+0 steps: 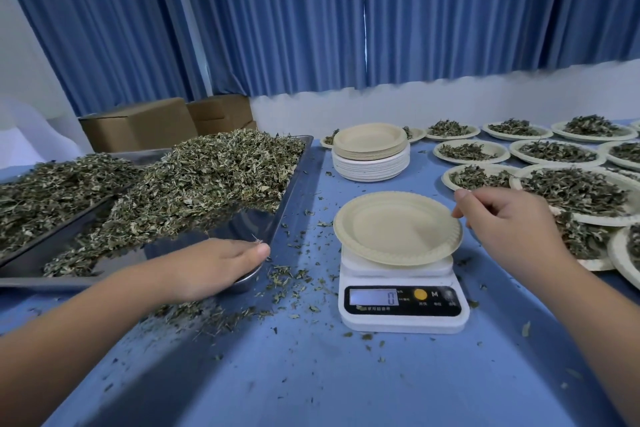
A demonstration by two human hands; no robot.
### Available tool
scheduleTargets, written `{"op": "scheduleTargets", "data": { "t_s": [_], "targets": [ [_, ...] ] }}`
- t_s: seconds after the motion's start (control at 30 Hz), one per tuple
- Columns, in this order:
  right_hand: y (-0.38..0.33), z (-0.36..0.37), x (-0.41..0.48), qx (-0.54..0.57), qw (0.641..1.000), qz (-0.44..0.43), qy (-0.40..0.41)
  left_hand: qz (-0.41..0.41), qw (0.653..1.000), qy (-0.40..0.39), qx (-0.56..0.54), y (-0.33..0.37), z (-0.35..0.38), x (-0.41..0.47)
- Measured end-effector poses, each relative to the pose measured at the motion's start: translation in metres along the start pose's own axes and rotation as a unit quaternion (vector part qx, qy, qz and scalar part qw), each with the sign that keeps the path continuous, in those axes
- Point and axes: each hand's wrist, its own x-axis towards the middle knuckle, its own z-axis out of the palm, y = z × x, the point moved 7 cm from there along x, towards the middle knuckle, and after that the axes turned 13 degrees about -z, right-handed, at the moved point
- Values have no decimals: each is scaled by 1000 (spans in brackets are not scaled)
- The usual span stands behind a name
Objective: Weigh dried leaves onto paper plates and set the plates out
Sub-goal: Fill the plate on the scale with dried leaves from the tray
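An empty paper plate (394,229) sits on the white digital scale (403,305), whose display reads 0. My right hand (512,218) hovers at the plate's right rim with loosely curled fingers; one fingertip touches the rim and nothing is held. My left hand (207,269) grips the near right corner of the metal tray (294,180), which is heaped with dried leaves (207,173). A stack of empty paper plates (370,152) stands behind the scale. Several plates filled with leaves (575,191) are set out to the right.
A second tray of leaves (52,191) lies at the far left. Cardboard boxes (138,125) stand behind the trays, below blue curtains. Loose leaf bits (287,277) are scattered on the blue tablecloth around the scale.
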Motion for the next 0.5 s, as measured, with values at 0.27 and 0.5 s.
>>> {"op": "scheduleTargets", "data": {
  "t_s": [0.27,0.5],
  "targets": [
    [2,-1,0,6,1000,8,12,71,988,135,35,4,1,-27],
    [4,-1,-1,7,1000,11,10,70,986,148,-35,-1,-4,-23]
  ]
}}
